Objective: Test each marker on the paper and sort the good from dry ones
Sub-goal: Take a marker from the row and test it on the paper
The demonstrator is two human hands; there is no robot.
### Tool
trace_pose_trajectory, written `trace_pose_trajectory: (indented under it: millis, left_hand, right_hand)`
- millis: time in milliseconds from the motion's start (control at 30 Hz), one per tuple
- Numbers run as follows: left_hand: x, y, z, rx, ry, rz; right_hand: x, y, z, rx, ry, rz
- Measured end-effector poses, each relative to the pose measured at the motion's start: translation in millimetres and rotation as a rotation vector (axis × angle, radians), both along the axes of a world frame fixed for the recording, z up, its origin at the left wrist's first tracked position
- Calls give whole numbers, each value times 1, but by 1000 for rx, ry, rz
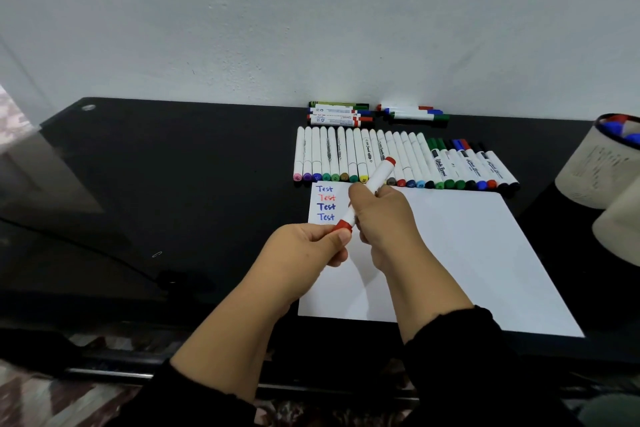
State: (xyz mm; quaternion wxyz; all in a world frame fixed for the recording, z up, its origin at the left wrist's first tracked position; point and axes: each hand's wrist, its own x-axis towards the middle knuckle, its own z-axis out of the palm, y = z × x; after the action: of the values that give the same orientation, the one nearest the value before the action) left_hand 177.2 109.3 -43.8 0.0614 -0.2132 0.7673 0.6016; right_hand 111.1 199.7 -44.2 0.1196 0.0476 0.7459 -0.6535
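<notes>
In the head view, a red marker is held in the middle of the frame, tilted from lower left to upper right above the top left corner of a white sheet of paper. The left hand pinches the marker's red cap at the lower end between thumb and curled fingers, and the right hand has its fingers wrapped around the white barrel. Near the paper's upper left corner, the word "Test" is written 4 times, in blue, red, dark blue and blue. Just above the paper's top edge, a long row of markers lies side by side on the black table, coloured ends toward the paper. Further up, against the white wall, lie 2 smaller groups: one pile of markers left of centre and another group just right of it. At the right edge of the frame stands a pale cup holding blue-capped markers, with a second pale round object below it. A dark cable runs across the table at the left.
</notes>
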Motion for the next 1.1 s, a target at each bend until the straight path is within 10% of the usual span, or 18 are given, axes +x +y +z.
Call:
trace_pose_trajectory:
  millis: [267,500,700,933,1100]
  left_hand:
    - [1,8,-11,-490,30,-14]
    - [0,-1,-6,-58,16,71]
    - [4,2,-11,-463,34,5]
    - [4,-7,-5,-45,-2,82]
    - [5,-1,-9,-420,16,27]
  right_hand:
    - [0,-5,-2,25,-44,-48]
    - [0,-9,-1,12,-33,-18]
    - [-2,-14,-9,3,-52,-34]
    - [-4,-18,-11,-1,-52,-3]
    - [-6,-22,-14,-3,-61,-43]
